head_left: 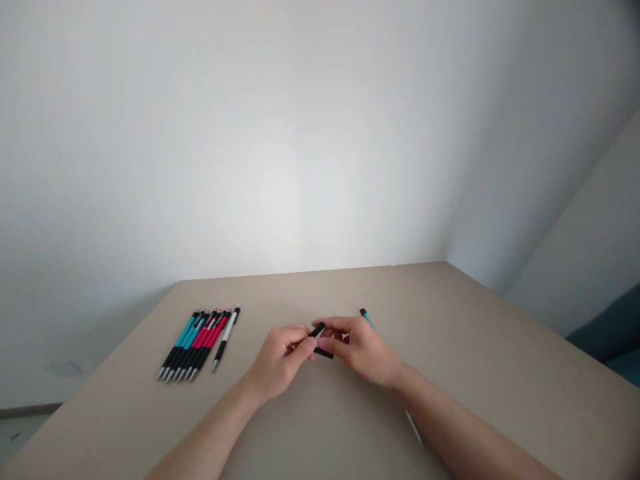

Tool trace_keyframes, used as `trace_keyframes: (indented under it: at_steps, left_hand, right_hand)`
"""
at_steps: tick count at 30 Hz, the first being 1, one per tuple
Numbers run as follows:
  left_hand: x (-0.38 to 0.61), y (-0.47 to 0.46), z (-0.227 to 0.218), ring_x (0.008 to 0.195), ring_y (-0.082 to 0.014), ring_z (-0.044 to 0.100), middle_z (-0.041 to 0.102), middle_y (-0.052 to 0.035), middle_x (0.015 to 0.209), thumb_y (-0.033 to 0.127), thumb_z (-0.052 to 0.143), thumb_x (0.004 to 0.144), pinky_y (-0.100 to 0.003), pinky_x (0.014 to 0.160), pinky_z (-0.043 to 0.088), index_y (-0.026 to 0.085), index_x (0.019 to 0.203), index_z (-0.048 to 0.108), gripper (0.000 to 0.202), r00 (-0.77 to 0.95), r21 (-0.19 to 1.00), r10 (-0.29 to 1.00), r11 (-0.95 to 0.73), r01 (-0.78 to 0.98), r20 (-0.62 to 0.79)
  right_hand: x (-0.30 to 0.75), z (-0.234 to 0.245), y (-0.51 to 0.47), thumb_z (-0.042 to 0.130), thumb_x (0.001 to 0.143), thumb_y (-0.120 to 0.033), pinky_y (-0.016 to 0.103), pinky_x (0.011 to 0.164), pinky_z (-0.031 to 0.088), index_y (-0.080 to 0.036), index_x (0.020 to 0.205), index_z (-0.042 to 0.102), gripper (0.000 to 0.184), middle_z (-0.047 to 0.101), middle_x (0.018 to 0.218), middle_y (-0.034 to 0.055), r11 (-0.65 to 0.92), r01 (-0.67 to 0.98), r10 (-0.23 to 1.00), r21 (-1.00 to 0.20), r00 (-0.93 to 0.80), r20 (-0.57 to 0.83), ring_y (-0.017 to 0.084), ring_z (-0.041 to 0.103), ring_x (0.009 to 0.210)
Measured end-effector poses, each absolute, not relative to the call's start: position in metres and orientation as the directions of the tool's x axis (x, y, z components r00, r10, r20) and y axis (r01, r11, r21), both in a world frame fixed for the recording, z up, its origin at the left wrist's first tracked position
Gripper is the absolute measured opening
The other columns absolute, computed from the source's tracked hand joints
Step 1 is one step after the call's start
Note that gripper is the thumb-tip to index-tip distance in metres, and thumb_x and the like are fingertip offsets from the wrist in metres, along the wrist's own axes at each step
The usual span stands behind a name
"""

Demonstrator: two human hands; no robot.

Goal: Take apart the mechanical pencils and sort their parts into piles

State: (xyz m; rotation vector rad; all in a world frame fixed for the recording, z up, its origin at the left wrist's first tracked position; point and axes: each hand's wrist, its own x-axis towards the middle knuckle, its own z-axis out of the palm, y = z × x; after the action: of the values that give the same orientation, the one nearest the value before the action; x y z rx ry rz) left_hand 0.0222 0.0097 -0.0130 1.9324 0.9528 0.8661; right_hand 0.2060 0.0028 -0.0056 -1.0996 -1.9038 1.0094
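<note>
My left hand is closed in a pinch, with a short black stick-like piece at its fingertips. A second short black piece sticks out below, by the left thumb. My right hand meets the left from the other side, its fingers closed around the upper black piece's far end. Both pieces look like pen parts, but the fingers hide much of them. Behind my right hand lies a teal pen barrel with a black end, partly covered. A thin white stick shows beside my right forearm.
On the left of the beige table, several teal pens and red pens with black grips lie in a tight row. One white pen lies just right of them. White walls border the table. Dark teal cloth hangs at the right.
</note>
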Motion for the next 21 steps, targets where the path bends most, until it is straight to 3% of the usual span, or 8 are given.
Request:
trace_keyframes:
  at_steps: [8, 11, 15, 18, 21]
  left_hand:
    - [0.024, 0.009, -0.016, 0.063, -0.0139, 0.052, 0.055, -0.0017, 0.06, 0.033, 0.047, 0.087, -0.023, 0.06, 0.037, 0.015, 0.055, 0.061, 0.04, 0.502, 0.837, 0.827, -0.447, 0.317, 0.251]
    - [0.025, 0.007, -0.015, 0.06, -0.0137, 0.056, 0.059, -0.0024, 0.058, 0.028, 0.048, 0.085, -0.023, 0.059, 0.039, 0.016, 0.046, 0.06, 0.043, 0.503, 0.84, 0.834, -0.43, 0.331, 0.229]
    - [0.024, 0.007, -0.015, 0.048, -0.0118, 0.053, 0.058, -0.0016, 0.048, 0.024, 0.046, 0.084, -0.022, 0.052, 0.039, 0.017, 0.036, 0.053, 0.049, 0.438, 0.832, 0.871, -0.404, 0.38, 0.223]
    - [0.023, 0.009, -0.015, 0.046, -0.0113, 0.052, 0.057, -0.0017, 0.046, 0.024, 0.046, 0.083, -0.022, 0.051, 0.038, 0.017, 0.034, 0.052, 0.05, 0.398, 0.815, 0.885, -0.408, 0.411, 0.242]
    - [0.024, 0.009, -0.015, 0.043, -0.01, 0.047, 0.05, 0.0006, 0.041, 0.026, 0.048, 0.083, -0.021, 0.048, 0.033, 0.016, 0.04, 0.059, 0.046, 0.397, 0.796, 0.885, -0.416, 0.439, 0.243]
  right_hand:
    - [0.207, 0.005, -0.004, 0.056, 0.079, -0.015, 0.021, 0.059, 0.038, -0.017, 0.092, 0.069, 0.018, 0.065, 0.075, -0.0004, 0.413, 0.32, 0.818, -0.853, -0.541, 0.193, 0.011, 0.048, 0.063]
    - [0.21, 0.01, -0.009, 0.052, 0.077, -0.007, 0.021, 0.062, 0.041, -0.018, 0.105, 0.065, 0.033, 0.065, 0.077, 0.0005, 0.468, 0.373, 0.778, -0.801, -0.603, 0.174, 0.012, 0.053, 0.066]
    - [0.222, 0.017, -0.007, 0.051, 0.073, -0.003, 0.021, 0.062, 0.043, -0.02, 0.131, 0.049, 0.061, 0.067, 0.083, 0.0022, 0.507, 0.486, 0.778, -0.711, -0.614, 0.135, 0.012, 0.056, 0.066]
    - [0.237, 0.016, 0.001, 0.05, 0.078, -0.009, 0.021, 0.06, 0.043, -0.019, 0.107, 0.066, 0.035, 0.066, 0.08, 0.003, 0.509, 0.54, 0.82, -0.67, -0.54, 0.188, 0.012, 0.057, 0.067]
    - [0.252, 0.003, 0.008, 0.053, 0.083, -0.024, 0.022, 0.052, 0.042, -0.015, 0.106, 0.065, 0.027, 0.062, 0.069, 0.0017, 0.357, 0.484, 0.921, -0.799, -0.324, 0.216, 0.011, 0.054, 0.055]
